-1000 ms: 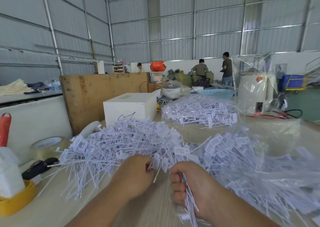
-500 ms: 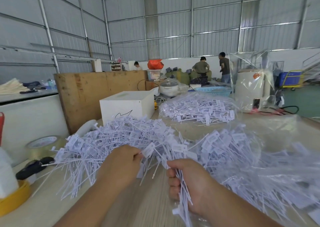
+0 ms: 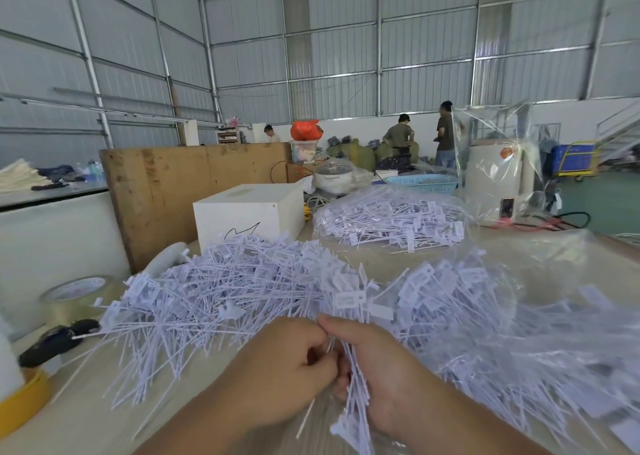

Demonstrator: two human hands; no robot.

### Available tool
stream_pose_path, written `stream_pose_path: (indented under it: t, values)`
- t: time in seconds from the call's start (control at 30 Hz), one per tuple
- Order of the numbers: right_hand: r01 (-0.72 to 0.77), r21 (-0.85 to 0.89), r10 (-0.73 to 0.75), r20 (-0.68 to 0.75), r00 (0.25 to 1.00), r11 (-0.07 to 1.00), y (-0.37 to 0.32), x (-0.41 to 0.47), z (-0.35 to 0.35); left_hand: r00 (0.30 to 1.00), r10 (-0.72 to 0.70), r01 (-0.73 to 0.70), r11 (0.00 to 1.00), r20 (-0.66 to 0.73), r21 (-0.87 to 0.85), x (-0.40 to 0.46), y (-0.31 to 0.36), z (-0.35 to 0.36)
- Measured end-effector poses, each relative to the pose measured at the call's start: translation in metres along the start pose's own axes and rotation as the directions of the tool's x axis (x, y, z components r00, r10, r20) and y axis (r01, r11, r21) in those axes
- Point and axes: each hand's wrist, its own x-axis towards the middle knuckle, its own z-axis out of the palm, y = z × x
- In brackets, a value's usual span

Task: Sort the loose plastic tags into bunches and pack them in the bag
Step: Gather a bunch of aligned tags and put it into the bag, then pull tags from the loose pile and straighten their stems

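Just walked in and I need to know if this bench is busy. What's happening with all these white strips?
A person is sorting thin white plastic tags at a pale wooden table. The right hand grips an upright bunch of tags, and the left hand meets it, fingers curled at the bunch; whether it holds a tag is unclear. A big loose heap of tags lies ahead, left. Clear plastic bags of tags lie to the right and farther back.

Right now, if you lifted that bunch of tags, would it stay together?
Probably only under a firm grip: the bunch in the right hand is thin, smooth strips, likely slippery and light. Their tails splay below, so they seem bendy.
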Motion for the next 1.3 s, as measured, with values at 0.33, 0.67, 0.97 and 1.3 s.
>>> stream_pose_path:
  t: [0.33, 0.67, 0.97, 1.3]
  values:
    - [0.022, -0.085, -0.027, -0.063, 0.998, 0.996, -0.001, 0.001, -0.005, 0.973, -0.19, 0.123, 0.907, -0.131, -0.403, 0.003, -0.012, -0.001]
    - [0.024, -0.055, -0.03, -0.111, 0.993, 0.998, 0.0, 0.0, -0.001, 0.939, -0.331, 0.297, 0.917, -0.095, -0.265, 0.015, -0.023, 0.02]
    - [-0.015, 0.066, 0.018, -0.046, 0.999, 0.998, -0.002, -0.001, -0.001, 0.933, -0.36, 0.331, 0.87, -0.013, -0.367, 0.017, -0.02, 0.019]
    - [0.011, 0.064, -0.01, -0.014, 1.0, 0.998, 0.002, 0.007, -0.003, 0.969, -0.237, 0.229, 0.783, 0.062, -0.578, 0.01, -0.008, 0.018]
